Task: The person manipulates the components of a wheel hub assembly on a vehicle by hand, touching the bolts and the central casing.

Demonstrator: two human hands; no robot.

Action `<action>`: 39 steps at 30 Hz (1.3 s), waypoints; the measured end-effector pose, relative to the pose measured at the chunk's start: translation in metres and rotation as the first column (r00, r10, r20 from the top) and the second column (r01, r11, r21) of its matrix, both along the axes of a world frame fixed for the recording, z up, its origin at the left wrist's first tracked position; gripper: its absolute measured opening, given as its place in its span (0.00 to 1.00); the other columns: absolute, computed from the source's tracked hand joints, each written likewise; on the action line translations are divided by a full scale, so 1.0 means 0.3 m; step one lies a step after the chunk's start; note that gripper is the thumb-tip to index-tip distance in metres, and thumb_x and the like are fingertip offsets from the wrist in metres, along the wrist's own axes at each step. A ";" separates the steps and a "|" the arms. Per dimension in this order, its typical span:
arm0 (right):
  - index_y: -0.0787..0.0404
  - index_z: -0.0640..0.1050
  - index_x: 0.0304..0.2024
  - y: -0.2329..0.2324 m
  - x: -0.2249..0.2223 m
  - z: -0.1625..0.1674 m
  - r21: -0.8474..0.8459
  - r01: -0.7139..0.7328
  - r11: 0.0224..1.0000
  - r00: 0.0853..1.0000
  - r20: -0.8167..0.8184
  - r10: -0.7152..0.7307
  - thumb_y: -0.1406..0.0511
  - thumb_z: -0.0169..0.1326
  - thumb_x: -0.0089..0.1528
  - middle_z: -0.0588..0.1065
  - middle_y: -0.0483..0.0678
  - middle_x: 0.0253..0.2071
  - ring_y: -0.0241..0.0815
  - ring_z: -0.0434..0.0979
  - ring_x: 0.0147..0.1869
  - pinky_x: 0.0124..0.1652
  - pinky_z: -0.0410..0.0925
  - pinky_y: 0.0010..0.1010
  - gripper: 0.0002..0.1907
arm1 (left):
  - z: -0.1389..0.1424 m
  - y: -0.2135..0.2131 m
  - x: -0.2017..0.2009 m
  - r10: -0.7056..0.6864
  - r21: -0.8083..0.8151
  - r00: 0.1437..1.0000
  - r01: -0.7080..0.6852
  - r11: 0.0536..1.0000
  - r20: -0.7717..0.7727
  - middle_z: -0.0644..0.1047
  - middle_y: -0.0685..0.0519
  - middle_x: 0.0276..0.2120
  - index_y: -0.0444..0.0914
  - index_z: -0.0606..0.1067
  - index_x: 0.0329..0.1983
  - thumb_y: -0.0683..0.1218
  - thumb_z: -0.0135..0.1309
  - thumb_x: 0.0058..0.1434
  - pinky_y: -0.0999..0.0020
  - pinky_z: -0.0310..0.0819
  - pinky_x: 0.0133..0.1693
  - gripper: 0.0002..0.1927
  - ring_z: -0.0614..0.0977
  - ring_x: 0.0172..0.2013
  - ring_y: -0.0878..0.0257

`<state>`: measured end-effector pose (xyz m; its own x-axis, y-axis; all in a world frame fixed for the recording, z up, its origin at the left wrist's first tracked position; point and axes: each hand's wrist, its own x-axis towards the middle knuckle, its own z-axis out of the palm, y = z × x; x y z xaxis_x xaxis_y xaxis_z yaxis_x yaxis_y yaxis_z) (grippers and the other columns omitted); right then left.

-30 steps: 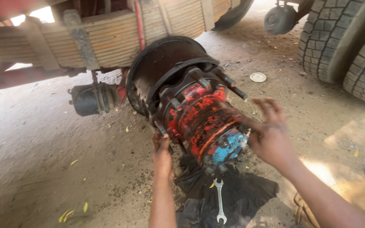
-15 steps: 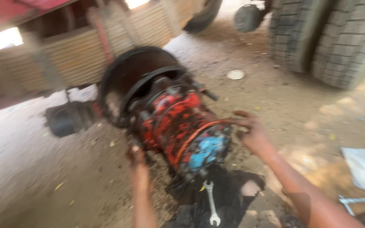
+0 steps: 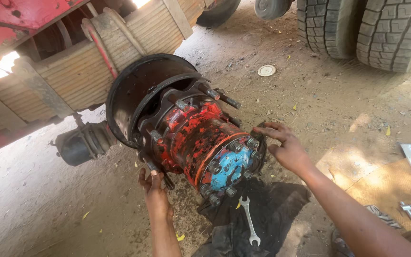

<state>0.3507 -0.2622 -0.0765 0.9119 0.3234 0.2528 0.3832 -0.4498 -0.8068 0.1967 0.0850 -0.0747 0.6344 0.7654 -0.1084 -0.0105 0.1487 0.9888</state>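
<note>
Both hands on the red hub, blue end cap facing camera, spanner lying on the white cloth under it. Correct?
One thing is off: the cloth under the hub is black, not white. The head view shows the spanner lying on it, with the left hand and right hand on the hub and its blue end cap facing the camera.

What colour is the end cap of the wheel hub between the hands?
Light blue, chipped, on a red-orange wheel hub; the end cap shows best in the head view.
</note>
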 end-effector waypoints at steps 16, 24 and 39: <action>0.40 0.74 0.64 0.013 -0.045 -0.020 -0.014 -0.084 0.996 0.994 0.066 0.084 0.73 0.55 0.50 0.70 0.50 0.67 0.54 0.62 0.74 0.70 0.55 0.47 0.40 | 0.022 -0.019 -0.021 0.009 -0.019 0.999 -0.008 1.000 0.034 0.68 0.47 0.64 0.46 0.51 0.75 0.57 0.51 0.64 0.48 0.63 0.55 0.40 0.70 0.62 0.55; 0.49 0.67 0.69 -0.081 -0.114 -0.103 0.134 0.035 0.990 0.999 -0.030 -0.031 0.68 0.56 0.60 0.72 0.54 0.63 0.50 0.73 0.66 0.56 0.70 0.38 0.34 | -0.016 -0.034 -0.009 -0.027 -0.006 0.996 0.028 1.000 0.085 0.67 0.47 0.67 0.45 0.49 0.76 0.61 0.50 0.65 0.46 0.53 0.64 0.41 0.70 0.63 0.55; 0.63 0.55 0.73 0.166 -0.511 -0.152 -0.108 0.036 0.994 0.893 0.450 0.016 0.70 0.54 0.48 0.68 0.65 0.54 0.65 0.68 0.55 0.53 0.63 0.58 0.49 | 0.060 -0.094 -0.023 -0.025 -0.018 1.000 0.025 1.000 0.000 0.72 0.52 0.63 0.49 0.52 0.75 0.62 0.42 0.66 0.39 0.43 0.68 0.36 0.74 0.59 0.56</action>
<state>0.1973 -0.2124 -0.1221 0.7124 0.3644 0.5998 0.6880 -0.5313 -0.4943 0.1898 0.0569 -0.0567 0.6535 0.7471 -0.1216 -0.0067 0.1664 0.9860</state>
